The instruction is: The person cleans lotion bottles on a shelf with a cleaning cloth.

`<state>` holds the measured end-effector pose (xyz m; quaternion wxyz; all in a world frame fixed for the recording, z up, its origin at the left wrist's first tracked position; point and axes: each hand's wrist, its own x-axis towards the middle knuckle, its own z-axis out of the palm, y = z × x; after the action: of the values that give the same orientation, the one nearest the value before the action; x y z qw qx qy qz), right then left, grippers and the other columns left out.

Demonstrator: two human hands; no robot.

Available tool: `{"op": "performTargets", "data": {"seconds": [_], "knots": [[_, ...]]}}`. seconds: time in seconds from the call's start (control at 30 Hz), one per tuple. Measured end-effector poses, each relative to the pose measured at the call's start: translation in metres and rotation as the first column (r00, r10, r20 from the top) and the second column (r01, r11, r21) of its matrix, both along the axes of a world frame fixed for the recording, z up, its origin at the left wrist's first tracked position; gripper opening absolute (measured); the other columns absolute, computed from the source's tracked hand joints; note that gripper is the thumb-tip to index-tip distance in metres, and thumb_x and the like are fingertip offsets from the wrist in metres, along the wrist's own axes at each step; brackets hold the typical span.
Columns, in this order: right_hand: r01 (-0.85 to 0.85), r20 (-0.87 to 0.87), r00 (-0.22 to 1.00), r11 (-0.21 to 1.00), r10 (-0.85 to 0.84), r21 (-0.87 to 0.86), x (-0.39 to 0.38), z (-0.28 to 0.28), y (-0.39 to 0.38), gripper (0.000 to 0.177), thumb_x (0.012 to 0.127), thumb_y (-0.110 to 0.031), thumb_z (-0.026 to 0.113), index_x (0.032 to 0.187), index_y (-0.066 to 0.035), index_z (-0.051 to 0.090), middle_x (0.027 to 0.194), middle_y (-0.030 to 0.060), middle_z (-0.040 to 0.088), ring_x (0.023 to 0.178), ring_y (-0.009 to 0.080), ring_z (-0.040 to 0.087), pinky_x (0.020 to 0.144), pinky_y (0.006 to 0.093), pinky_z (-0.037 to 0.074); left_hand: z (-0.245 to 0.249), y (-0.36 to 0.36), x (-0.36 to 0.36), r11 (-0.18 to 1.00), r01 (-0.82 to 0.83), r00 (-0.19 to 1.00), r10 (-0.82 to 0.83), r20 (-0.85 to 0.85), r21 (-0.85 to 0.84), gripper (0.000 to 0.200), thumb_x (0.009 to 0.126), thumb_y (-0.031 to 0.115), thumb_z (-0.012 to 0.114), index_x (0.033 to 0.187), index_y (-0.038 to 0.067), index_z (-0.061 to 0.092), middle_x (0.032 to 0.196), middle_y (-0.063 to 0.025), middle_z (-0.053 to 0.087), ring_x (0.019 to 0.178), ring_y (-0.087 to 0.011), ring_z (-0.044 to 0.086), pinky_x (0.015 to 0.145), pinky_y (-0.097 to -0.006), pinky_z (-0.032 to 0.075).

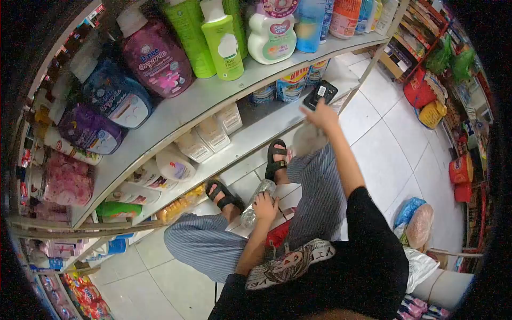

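My left hand (265,206) is low between my knees, its fingers curled over a clear plastic bottle (248,217) that lies slantwise. My right arm stretches forward to the lower shelf. There my right hand (322,117) has its fingertips right at the lower edge of a black phone (321,95) with a white label. Below that hand hangs a blurred greyish cloth (309,140), seemingly gripped by the bent fingers, just over my right knee.
Green bottles (224,48), a pink bottle (156,57) and other bottles line the upper shelf (186,104). Boxes (213,134) and blue packs (290,85) stand below. Plastic bags (418,224) lie on the tiled floor (394,144) at right, near more stocked racks.
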<state>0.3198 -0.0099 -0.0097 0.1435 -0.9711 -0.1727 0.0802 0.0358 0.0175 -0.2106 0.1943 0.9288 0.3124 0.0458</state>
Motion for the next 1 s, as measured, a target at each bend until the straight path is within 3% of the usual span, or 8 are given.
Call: {"op": "performTargets", "data": {"seconds": [0.1,0.23,0.33,0.4,0.5,0.63,0.67,1.0], "knots": [[0.170,0.001,0.985,0.975,-0.171,-0.140,0.079,-0.014,0.004,0.094,0.059,-0.060,0.046,0.114,0.012,0.021,0.097,0.0240,0.049,0.090,0.0303,0.049,0.073,0.0355,0.040,0.005,0.006,0.002,0.999,-0.021,1.000,0.021,-0.007,-0.038,0.046,0.068,0.038,0.047,0.099,0.005,0.041,0.094,-0.0117,0.042,0.092,-0.0274,0.039,0.070,-0.0425,0.033],[-0.002,-0.119,0.992,0.941,-0.040,-0.338,0.132,-0.026,0.009,0.073,0.061,-0.056,0.048,0.112,-0.004,0.036,0.106,0.0150,0.046,0.097,0.0284,0.045,0.076,0.0360,0.040,-0.009,0.001,-0.003,1.000,0.000,1.000,0.000,-0.016,-0.010,0.049,0.066,0.039,0.049,0.100,0.004,0.043,0.098,-0.0146,0.042,0.091,-0.0297,0.041,0.069,-0.0437,0.035],[0.145,0.091,0.988,0.965,-0.127,-0.218,0.175,-0.084,0.023,0.056,0.064,-0.047,0.050,0.101,-0.005,0.049,0.108,0.0118,0.045,0.095,0.0274,0.047,0.076,0.0363,0.041,-0.020,-0.002,0.000,0.993,0.036,0.994,-0.048,0.102,0.115,0.048,0.065,0.038,0.051,0.098,0.003,0.044,0.095,-0.0171,0.043,0.088,-0.0324,0.041,0.065,-0.0458,0.037],[0.181,-0.024,0.980,0.938,-0.197,-0.296,0.139,-0.035,0.044,0.055,0.064,-0.043,0.053,0.105,-0.006,0.047,0.110,0.0114,0.044,0.097,0.0271,0.045,0.073,0.0406,0.042,-0.013,-0.003,-0.001,0.997,0.074,0.997,-0.076,0.034,0.032,0.047,0.066,0.038,0.051,0.097,0.003,0.044,0.092,-0.0175,0.044,0.084,-0.0330,0.044,0.063,-0.0456,0.039],[0.054,-0.057,0.996,0.951,-0.075,-0.305,0.166,-0.070,0.037,0.054,0.065,-0.040,0.053,0.107,-0.007,0.045,0.111,0.0112,0.043,0.098,0.0276,0.045,0.069,0.0443,0.043,-0.012,-0.007,-0.002,0.990,0.122,0.992,-0.124,-0.036,-0.068,0.046,0.067,0.039,0.050,0.096,0.004,0.044,0.092,-0.0176,0.044,0.080,-0.0331,0.046,0.062,-0.0442,0.041],[0.474,-0.121,0.851,0.847,-0.511,-0.240,0.150,-0.050,0.048,0.051,0.062,-0.038,0.054,0.103,-0.008,0.048,0.104,0.0117,0.048,0.093,0.0267,0.048,0.074,0.0344,0.042,-0.004,-0.019,-0.002,0.988,0.154,0.988,-0.154,-0.028,-0.015,0.045,0.068,0.041,0.049,0.097,0.006,0.044,0.093,-0.0176,0.043,0.082,-0.0351,0.046,0.064,-0.0446,0.041],[0.171,-0.151,0.956,0.893,-0.253,-0.416,0.189,-0.089,0.039,0.062,0.059,-0.043,0.057,0.109,-0.009,0.042,0.107,0.0119,0.045,0.094,0.0278,0.048,0.074,0.0355,0.042,-0.004,-0.017,0.002,0.962,0.128,0.961,-0.180,-0.210,-0.240,0.045,0.069,0.041,0.049,0.097,0.006,0.044,0.094,-0.0180,0.043,0.086,-0.0368,0.044,0.066,-0.0450,0.041],[0.367,-0.212,0.864,0.860,-0.456,-0.354,0.207,-0.101,0.040,0.060,0.066,-0.043,0.049,0.114,-0.010,0.036,0.115,0.0114,0.036,0.094,0.0284,0.048,0.071,0.0384,0.044,-0.040,-0.003,-0.004,0.983,0.184,0.982,-0.184,-0.038,-0.026,0.042,0.066,0.032,0.056,0.095,0.004,0.045,0.083,-0.0149,0.042,0.079,-0.0329,0.042,0.059,-0.0425,0.042]]}}
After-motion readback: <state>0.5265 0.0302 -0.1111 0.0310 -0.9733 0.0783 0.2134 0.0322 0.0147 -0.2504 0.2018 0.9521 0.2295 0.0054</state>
